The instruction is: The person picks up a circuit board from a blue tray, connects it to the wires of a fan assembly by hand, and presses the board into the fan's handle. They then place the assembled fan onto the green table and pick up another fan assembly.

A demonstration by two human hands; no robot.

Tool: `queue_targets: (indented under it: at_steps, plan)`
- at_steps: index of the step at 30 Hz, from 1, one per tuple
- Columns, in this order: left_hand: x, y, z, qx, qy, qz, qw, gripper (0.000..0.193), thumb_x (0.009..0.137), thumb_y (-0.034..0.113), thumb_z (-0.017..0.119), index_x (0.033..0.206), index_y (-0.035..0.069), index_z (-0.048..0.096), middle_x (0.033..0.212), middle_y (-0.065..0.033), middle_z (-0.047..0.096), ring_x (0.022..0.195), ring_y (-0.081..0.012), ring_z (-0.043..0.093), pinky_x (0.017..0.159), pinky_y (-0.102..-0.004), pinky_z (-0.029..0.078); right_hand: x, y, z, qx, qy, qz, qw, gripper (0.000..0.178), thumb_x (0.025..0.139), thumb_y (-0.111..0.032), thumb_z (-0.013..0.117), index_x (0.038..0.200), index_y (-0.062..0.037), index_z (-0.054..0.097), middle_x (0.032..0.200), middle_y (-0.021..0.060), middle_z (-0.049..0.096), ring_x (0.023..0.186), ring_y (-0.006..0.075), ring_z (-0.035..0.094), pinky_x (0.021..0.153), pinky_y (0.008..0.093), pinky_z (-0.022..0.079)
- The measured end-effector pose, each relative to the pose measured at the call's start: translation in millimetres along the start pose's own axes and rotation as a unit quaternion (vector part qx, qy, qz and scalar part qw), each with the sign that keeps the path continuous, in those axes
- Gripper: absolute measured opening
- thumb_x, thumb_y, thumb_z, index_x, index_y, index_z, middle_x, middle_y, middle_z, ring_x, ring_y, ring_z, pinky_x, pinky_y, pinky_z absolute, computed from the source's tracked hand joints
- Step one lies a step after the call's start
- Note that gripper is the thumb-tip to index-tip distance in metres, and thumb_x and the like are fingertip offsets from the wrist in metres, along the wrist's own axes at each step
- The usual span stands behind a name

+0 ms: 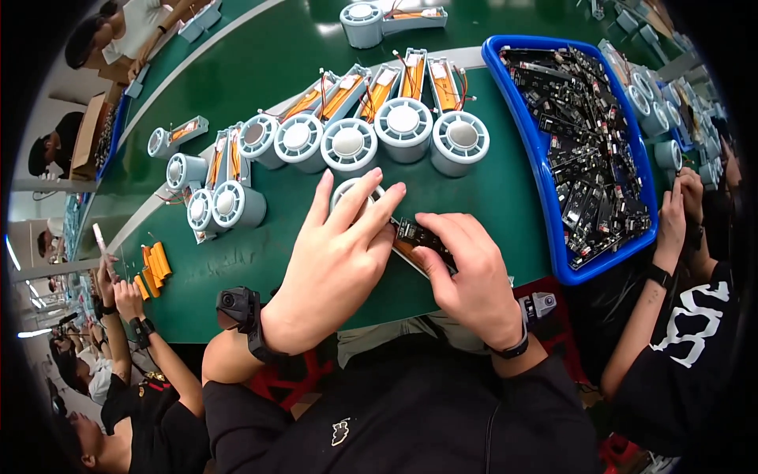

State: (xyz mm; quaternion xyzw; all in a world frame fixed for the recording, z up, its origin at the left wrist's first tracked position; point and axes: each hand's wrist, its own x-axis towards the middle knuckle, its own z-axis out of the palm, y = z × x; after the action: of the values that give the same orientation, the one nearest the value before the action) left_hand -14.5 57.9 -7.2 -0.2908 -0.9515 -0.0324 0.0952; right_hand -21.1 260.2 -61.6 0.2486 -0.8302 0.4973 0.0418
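Holding down a round grey housing [353, 192] at the centre of the frame, the left hand [335, 261] is lying over it with fingers spread apart, not clamped. The right hand [471, 272] is pinching its grip together on a small black circuit board [422, 237] just beside that housing on the green bench [489, 197]. A row of finished housings [371, 134] is sitting above, and a blue tray [545, 197] of boards is filling the upper right.
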Motion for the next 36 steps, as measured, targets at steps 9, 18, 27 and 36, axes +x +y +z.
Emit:
queue_targets:
  at_steps: [9,18,27,36]
  plan:
    - [-30.5,6.2,16.8,0.04,0.088,-0.034,0.995,0.031,0.08,0.008,0.071,0.109,0.01,0.078,0.094,-0.0016,0.062,0.084,-0.0191,0.062,0.073,-0.0365,0.05,2.9,-8.3,-6.4,-0.017,-0.005,0.028,0.999,0.034,0.081,0.001,0.08,0.114,0.0025,0.073,0.097,0.0148,0.075,0.088,0.0316,0.067,0.075,0.0396,0.056]
    - [-26.7,6.7,21.9,-0.042,0.018,-0.068,0.997,0.031,0.088,0.007,0.066,0.118,0.007,0.074,0.072,-0.0045,0.061,0.059,-0.0242,0.061,0.054,-0.0365,0.046,-3.8,-4.7,-0.7,-0.039,0.009,-0.004,0.999,0.036,0.084,-0.005,0.08,0.117,0.0043,0.071,0.105,0.0156,0.075,0.092,0.0327,0.066,0.085,0.0422,0.054]
    - [-19.8,3.6,-4.4,-0.068,0.037,-0.02,0.997,0.034,0.084,0.007,0.073,0.118,0.007,0.075,0.075,-0.007,0.062,0.064,-0.0269,0.061,0.058,-0.0387,0.047,-6.9,-18.1,-2.9,-0.116,0.03,-0.001,0.993,0.037,0.084,-0.01,0.081,0.117,0.0007,0.069,0.102,0.0152,0.067,0.096,0.0335,0.064,0.087,0.0416,0.053]
    - [-14.6,-37.9,36.2,-0.256,0.203,-0.025,0.945,0.056,0.072,0.006,0.09,0.123,0.008,0.067,0.127,-0.0153,0.069,0.124,-0.0426,0.064,0.103,-0.0486,0.054,2.2,-21.7,-3.6,-0.147,0.024,0.022,0.989,0.04,0.074,-0.003,0.088,0.112,-0.0019,0.077,0.1,0.0131,0.068,0.088,0.0289,0.064,0.073,0.0375,0.054]
